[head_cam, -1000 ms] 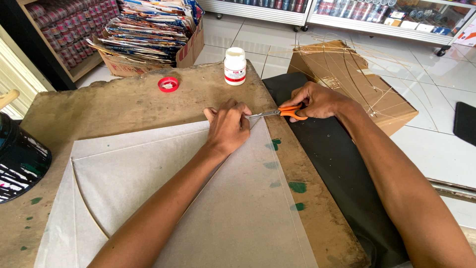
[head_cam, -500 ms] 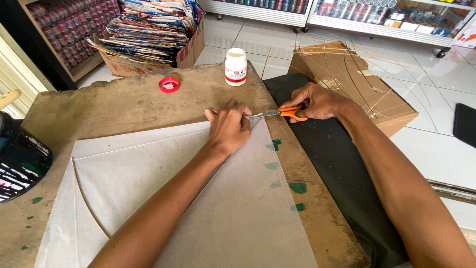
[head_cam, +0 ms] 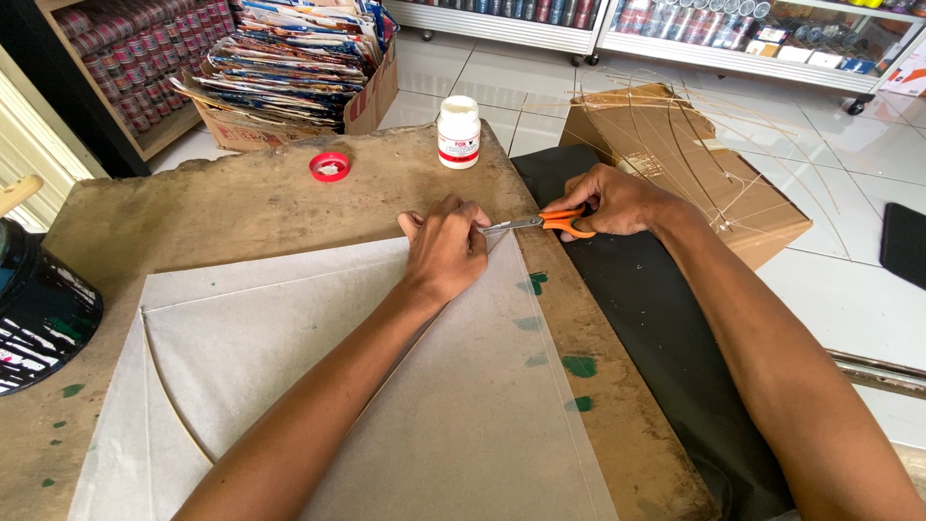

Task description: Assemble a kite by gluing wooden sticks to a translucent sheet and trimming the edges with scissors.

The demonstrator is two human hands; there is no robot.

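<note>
Your left hand [head_cam: 446,249] lies palm down, fingers loosely curled, pressing the top corner of the grey paper sheet [head_cam: 405,386] against the desk [head_cam: 241,207], near the middle of its far half. Just to its right, your right hand [head_cam: 617,201] is closed around the orange handles of a pair of scissors [head_cam: 540,224], whose blades point left and meet the paper's corner right beside your left fingertips; whether the blades are parted or closed is too small to tell. Going from the left edge of the desk: a dark rounded object with white streaks [head_cam: 39,314] sits at the left edge, partly out of view. The grey sheet spreads over the near half of the desk, with a thin curved stick [head_cam: 169,405] and a straight fold line showing through it. A small red lid [head_cam: 329,166] rests near the far edge, well apart from your hands, and a white bottle with a red label [head_cam: 458,132] stands upright at the far edge, beyond your left hand. Green paint marks [head_cam: 579,367] dot the worn surface along the right edge, beside the paper. A black cloth [head_cam: 666,328] runs alongside the desk's right edge under your right forearm. Beyond it, on the tiled floor, a brown cardboard box [head_cam: 694,183] holds thin sticks.
</note>
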